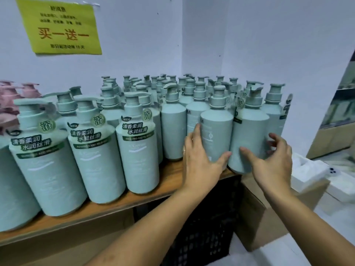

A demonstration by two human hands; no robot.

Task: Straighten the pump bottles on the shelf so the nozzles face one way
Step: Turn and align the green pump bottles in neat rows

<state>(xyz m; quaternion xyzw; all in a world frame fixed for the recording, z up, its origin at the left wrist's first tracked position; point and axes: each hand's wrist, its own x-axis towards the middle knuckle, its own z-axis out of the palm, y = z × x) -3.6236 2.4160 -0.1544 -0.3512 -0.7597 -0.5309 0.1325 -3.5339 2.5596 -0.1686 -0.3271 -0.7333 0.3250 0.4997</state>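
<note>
Many pale green pump bottles stand on a wooden shelf [169, 181]. Three front-left bottles, such as one [137, 148], show their printed labels with nozzles pointing right. My left hand [199, 162] wraps around a front bottle [216, 135] turned label-away, thumb on its right side. My right hand [272, 162] has its fingers spread around the neighbouring bottle [249, 139] at the shelf's right end, thumb touching its front; the grip looks loose. That bottle's nozzle points away to the right.
Pink pump bottles [11, 100] stand at the far left. A yellow notice [61, 27] hangs on the wall. Below the shelf sit a black crate [207, 227] and cardboard boxes [257, 212]; white foam packing [311, 171] lies at the right.
</note>
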